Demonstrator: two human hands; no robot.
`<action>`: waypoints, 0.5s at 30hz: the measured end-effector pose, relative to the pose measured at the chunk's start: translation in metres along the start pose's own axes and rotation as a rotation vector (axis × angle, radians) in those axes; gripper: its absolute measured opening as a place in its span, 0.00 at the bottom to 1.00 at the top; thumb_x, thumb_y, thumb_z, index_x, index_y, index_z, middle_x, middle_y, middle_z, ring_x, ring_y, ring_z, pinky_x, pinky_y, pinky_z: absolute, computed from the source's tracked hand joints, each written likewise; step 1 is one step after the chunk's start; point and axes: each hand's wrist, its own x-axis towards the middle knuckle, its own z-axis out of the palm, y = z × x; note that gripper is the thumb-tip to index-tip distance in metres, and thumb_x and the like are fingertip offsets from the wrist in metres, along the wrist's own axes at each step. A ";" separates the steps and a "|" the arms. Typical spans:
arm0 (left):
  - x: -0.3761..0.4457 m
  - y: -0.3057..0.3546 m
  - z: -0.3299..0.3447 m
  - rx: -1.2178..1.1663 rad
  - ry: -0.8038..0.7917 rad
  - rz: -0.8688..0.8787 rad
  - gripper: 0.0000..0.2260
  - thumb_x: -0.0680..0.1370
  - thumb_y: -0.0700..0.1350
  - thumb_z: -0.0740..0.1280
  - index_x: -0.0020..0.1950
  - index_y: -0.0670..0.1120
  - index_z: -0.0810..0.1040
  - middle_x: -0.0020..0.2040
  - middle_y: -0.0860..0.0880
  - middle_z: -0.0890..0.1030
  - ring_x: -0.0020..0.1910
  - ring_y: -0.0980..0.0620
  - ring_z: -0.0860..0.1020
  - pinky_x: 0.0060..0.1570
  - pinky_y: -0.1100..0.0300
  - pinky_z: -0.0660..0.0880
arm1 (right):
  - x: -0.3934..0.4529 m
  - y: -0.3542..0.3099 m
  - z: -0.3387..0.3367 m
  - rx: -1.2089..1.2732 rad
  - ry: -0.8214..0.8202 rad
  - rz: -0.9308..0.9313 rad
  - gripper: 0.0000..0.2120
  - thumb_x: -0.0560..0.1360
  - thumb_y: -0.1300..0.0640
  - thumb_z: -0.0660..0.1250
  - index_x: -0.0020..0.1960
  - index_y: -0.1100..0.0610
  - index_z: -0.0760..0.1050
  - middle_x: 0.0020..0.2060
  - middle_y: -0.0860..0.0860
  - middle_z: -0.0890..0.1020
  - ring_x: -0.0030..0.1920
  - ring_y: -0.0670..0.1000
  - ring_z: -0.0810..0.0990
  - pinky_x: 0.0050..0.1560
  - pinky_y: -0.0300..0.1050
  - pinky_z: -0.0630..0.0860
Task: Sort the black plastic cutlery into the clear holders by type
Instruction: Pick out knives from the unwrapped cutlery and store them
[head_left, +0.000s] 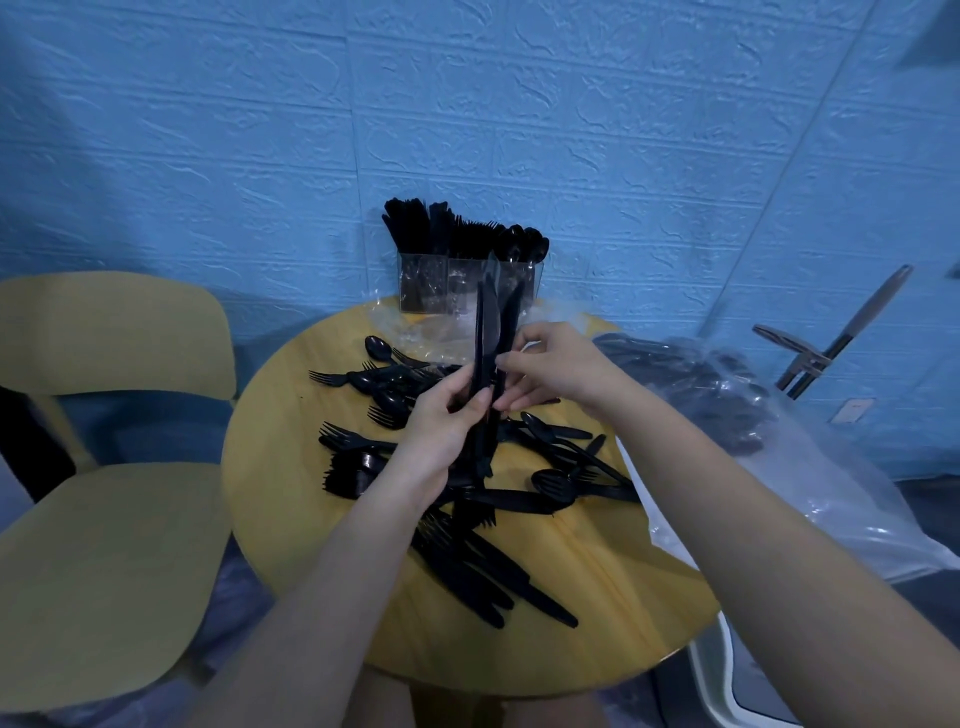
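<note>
Head view: the left hand (445, 426) is curled round a bunch of black knives (487, 364), gripping them by the handles so the blades stand upright above the round table (291, 467). The right hand (550, 371) meets the bunch from the right, its fingers (511, 361) bent and pinching one of the knives at about mid-length; its thumb is hidden.

The clear holders (467, 283) stand at the far edge of the table against the blue wall (571, 130), three compartments side by side: knives on the left, forks in the middle, spoons on the right. Loose cutlery (467, 519) lies heaped on the table under the hands, mixed forks, spoons and knives. A plastic bag (753, 441) with more cutlery hangs over the table's right edge. A yellow chair (104, 545) stands to the left.
</note>
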 end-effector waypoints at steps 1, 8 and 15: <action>0.000 -0.001 -0.001 -0.005 -0.008 -0.006 0.16 0.80 0.38 0.61 0.59 0.60 0.75 0.57 0.52 0.81 0.59 0.53 0.77 0.60 0.57 0.74 | 0.000 0.001 0.000 0.030 -0.003 0.001 0.04 0.78 0.64 0.64 0.46 0.62 0.69 0.35 0.61 0.77 0.28 0.52 0.83 0.31 0.40 0.81; 0.002 -0.004 -0.009 -0.069 -0.063 -0.040 0.15 0.82 0.39 0.59 0.67 0.48 0.73 0.52 0.49 0.82 0.45 0.54 0.81 0.45 0.59 0.80 | 0.001 0.008 0.007 0.068 0.067 -0.007 0.08 0.78 0.63 0.64 0.41 0.61 0.69 0.31 0.58 0.78 0.28 0.53 0.83 0.27 0.39 0.79; -0.002 -0.003 -0.008 -0.056 -0.084 -0.082 0.14 0.82 0.40 0.58 0.65 0.51 0.73 0.42 0.50 0.79 0.35 0.58 0.77 0.36 0.64 0.77 | 0.002 0.013 0.014 0.025 0.056 -0.050 0.09 0.77 0.59 0.67 0.40 0.61 0.70 0.30 0.56 0.79 0.27 0.51 0.82 0.28 0.40 0.79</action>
